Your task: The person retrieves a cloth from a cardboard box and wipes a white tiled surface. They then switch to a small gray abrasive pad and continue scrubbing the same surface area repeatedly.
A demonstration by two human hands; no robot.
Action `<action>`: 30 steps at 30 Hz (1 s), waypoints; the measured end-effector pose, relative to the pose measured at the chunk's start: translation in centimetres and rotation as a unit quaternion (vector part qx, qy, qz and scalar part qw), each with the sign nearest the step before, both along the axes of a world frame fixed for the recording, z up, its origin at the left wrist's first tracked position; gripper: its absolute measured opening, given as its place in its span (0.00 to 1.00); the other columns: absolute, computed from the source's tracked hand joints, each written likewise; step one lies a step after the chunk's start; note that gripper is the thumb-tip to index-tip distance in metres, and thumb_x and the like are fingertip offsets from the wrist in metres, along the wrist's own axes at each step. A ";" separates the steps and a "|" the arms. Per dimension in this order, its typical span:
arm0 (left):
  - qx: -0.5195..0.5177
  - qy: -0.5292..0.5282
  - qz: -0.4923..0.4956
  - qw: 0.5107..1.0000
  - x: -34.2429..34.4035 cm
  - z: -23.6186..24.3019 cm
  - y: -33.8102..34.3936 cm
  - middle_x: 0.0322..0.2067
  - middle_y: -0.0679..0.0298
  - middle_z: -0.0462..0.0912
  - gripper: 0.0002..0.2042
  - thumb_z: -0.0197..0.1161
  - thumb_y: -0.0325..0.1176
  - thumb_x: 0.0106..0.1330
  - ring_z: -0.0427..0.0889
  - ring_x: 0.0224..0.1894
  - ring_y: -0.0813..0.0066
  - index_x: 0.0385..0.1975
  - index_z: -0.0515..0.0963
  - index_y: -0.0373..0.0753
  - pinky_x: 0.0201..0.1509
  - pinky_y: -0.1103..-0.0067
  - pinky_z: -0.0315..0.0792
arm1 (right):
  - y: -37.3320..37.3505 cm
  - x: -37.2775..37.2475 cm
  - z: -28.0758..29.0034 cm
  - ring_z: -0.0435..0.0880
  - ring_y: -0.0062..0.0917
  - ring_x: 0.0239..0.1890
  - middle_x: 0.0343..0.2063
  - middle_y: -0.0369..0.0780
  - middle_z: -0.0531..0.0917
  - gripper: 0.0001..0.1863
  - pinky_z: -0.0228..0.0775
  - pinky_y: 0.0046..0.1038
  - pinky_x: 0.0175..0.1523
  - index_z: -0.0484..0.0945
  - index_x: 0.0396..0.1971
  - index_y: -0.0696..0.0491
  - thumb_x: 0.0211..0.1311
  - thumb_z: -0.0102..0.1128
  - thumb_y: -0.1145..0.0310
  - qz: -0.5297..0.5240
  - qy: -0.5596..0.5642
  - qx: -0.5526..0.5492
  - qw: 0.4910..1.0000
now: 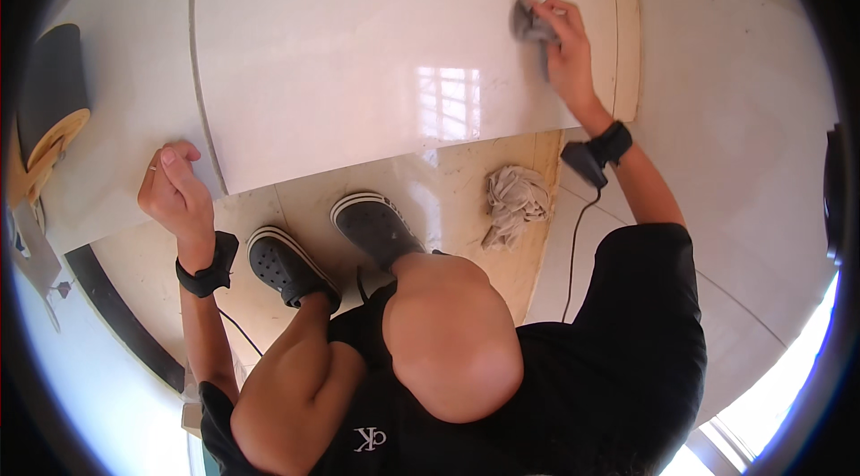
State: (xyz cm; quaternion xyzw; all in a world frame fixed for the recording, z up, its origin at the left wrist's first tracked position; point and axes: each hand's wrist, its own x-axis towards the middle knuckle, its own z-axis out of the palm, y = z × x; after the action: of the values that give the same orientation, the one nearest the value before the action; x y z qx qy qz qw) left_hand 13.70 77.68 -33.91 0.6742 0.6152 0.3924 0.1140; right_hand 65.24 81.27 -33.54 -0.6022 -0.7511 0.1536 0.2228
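My right hand point(567, 42) is closed on a small crumpled grey rag point(528, 21), slightly blurred, at the upper right of a glossy white tiled step point(313, 55). The rag appears to be against the tile, though exact contact is hard to make out. Over the step's near left part, beside a dark tile joint, my left hand point(176, 189) is curled shut with no object showing in it. A second cloth point(515, 203), beige and bunched up, lies on the lower floor right of my feet.
My feet, in dark clogs point(287, 265), rest on the beige floor point(358, 185) below the step's edge. A dark rounded object with a tan end point(55, 86) stands at the far left. A pale wall point(717, 118) closes off the right. Cables point(573, 261) hang from both wrist straps.
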 end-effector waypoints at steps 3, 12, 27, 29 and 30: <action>0.006 -0.011 -0.009 1.000 0.4 0.0 -0.3 0.17 0.62 0.77 0.18 0.47 0.28 0.74 0.69 0.17 0.74 0.20 0.76 0.31 0.21 0.77 0.61 | -1.3 2.7 -0.7 0.80 0.38 0.50 0.48 0.46 0.80 0.34 0.72 0.30 0.55 0.81 0.53 0.51 0.46 0.44 0.92 -0.043 0.033 0.060 0.997; 0.002 -0.003 -0.002 1.000 -1.1 0.2 -0.7 0.16 0.63 0.72 0.18 0.47 0.28 0.74 0.66 0.16 0.75 0.19 0.76 0.31 0.21 0.77 0.59 | 10.9 9.3 -2.1 0.80 0.42 0.50 0.46 0.46 0.81 0.28 0.72 0.31 0.56 0.82 0.51 0.50 0.50 0.49 0.85 -0.165 -0.107 0.168 0.966; 0.022 -0.005 -0.010 1.000 -3.6 2.7 -1.9 0.14 0.62 0.72 0.17 0.49 0.28 0.73 0.68 0.15 0.72 0.20 0.77 0.34 0.21 0.76 0.61 | 7.8 2.9 1.4 0.79 0.44 0.50 0.47 0.48 0.79 0.25 0.71 0.34 0.58 0.82 0.50 0.50 0.52 0.52 0.85 -0.195 -0.061 0.139 0.969; 0.023 -0.003 -0.013 1.000 -4.0 2.9 -2.1 0.14 0.62 0.72 0.17 0.49 0.28 0.73 0.68 0.15 0.72 0.20 0.77 0.34 0.21 0.76 0.61 | 10.6 2.5 1.5 0.80 0.44 0.49 0.47 0.48 0.80 0.25 0.71 0.35 0.57 0.82 0.51 0.49 0.52 0.53 0.83 -0.166 -0.075 0.171 0.968; 0.025 -0.001 -0.014 1.000 -4.2 3.0 -2.2 0.14 0.62 0.72 0.17 0.49 0.28 0.73 0.68 0.15 0.71 0.20 0.77 0.34 0.21 0.76 0.61 | 10.9 1.1 1.5 0.80 0.43 0.49 0.46 0.48 0.80 0.26 0.71 0.35 0.57 0.82 0.51 0.49 0.52 0.52 0.85 -0.124 -0.076 0.202 0.968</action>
State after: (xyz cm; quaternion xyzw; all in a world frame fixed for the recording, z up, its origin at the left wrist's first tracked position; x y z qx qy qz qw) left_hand 9.47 75.48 -30.93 0.6848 0.5959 0.4066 0.1028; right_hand 66.38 92.16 -32.07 -0.6434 -0.7005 -0.0767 0.2991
